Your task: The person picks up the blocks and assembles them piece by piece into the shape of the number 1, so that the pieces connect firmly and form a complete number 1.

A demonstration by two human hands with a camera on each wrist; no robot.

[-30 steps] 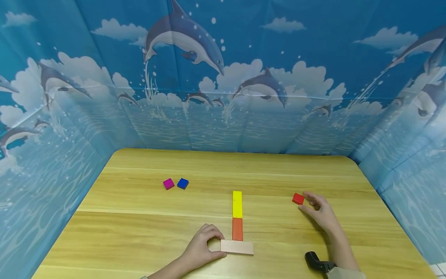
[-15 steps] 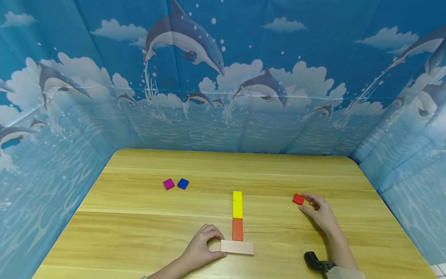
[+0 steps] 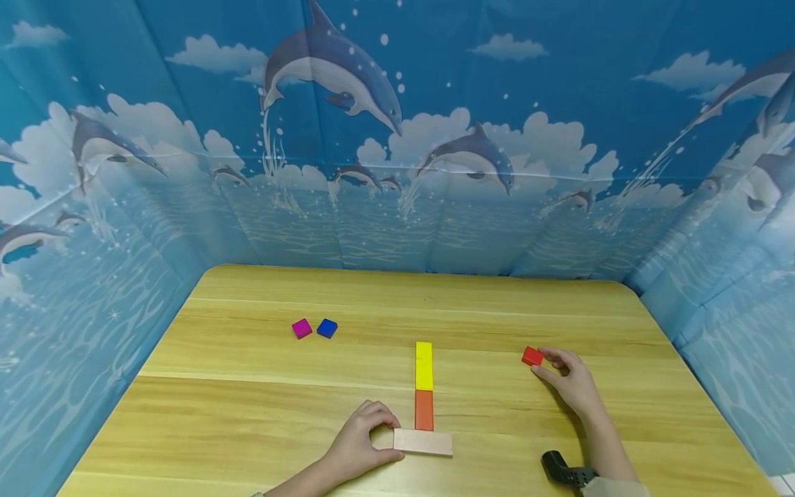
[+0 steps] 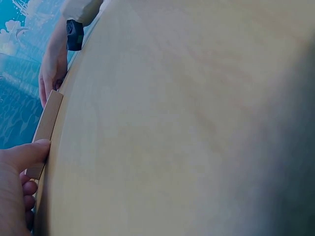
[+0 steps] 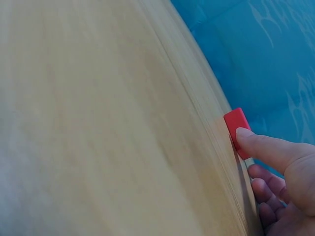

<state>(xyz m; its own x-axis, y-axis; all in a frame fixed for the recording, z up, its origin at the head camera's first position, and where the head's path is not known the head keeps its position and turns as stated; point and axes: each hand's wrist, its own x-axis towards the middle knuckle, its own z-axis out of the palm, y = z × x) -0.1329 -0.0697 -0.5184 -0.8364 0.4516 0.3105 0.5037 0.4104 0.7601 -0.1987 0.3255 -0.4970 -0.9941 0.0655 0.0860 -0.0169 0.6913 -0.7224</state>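
Near the front of the table, my left hand pinches the left end of a plain wooden block between thumb and fingers. This block lies crosswise at the foot of an orange-red block, which meets a long yellow block end to end. Off to the right, my right hand holds the right side of a small red block with thumb and forefinger. The right wrist view shows the thumb on the red block. In the left wrist view the thumb presses the wooden block.
A magenta block and a blue block lie side by side at the back left of the wooden table. A black device sits at the right wrist. A dolphin-print curtain surrounds the table's back and sides.
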